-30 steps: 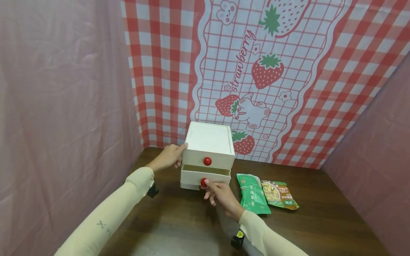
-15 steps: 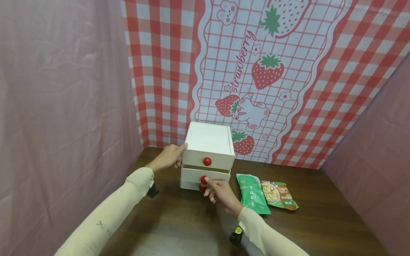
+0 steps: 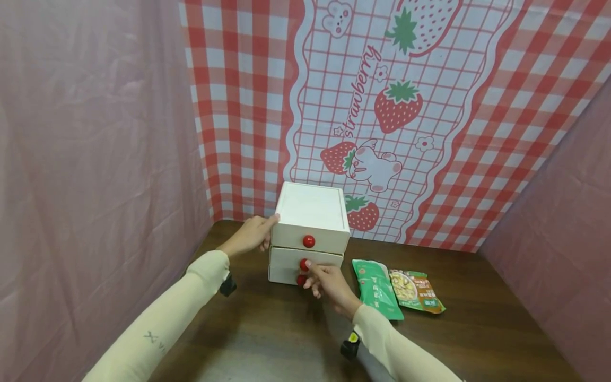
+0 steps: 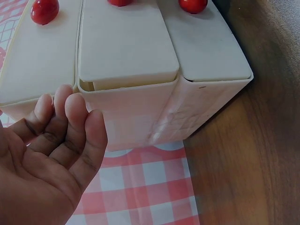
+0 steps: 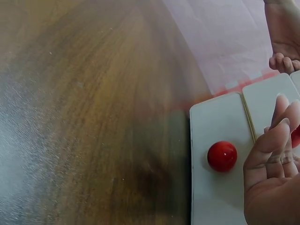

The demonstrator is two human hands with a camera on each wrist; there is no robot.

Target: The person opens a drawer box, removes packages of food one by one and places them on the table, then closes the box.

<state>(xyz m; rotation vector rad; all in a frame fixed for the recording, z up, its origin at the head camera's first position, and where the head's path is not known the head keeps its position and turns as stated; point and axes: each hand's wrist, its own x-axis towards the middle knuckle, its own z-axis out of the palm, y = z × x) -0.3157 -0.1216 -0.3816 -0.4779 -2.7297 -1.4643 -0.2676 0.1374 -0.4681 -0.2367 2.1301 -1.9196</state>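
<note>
A white three-drawer box (image 3: 312,207) with round red knobs stands on the wooden table. My left hand (image 3: 252,232) rests at its left side, the thumb on the top edge; the left wrist view shows loosely bent fingertips (image 4: 75,105) against the side wall. My right hand (image 3: 333,289) is at the middle drawer (image 3: 285,260), thumb and fingers on its red knob (image 3: 303,263), which the fingers partly hide in the right wrist view. Only a thin gap shows along the middle drawer's edge. The bottom knob (image 5: 222,156) sits just beside my right fingers.
A green food pouch (image 3: 377,291) and a brown and green packet (image 3: 417,291) lie to the right of the box. Behind hangs a red and white checked cloth (image 3: 248,106), with pink curtains (image 3: 95,159) at the sides.
The middle drawer has slid back into the box, its gap at the top narrowing to a line. My right hand has moved slightly forward with its knob; my left hand has stayed.
</note>
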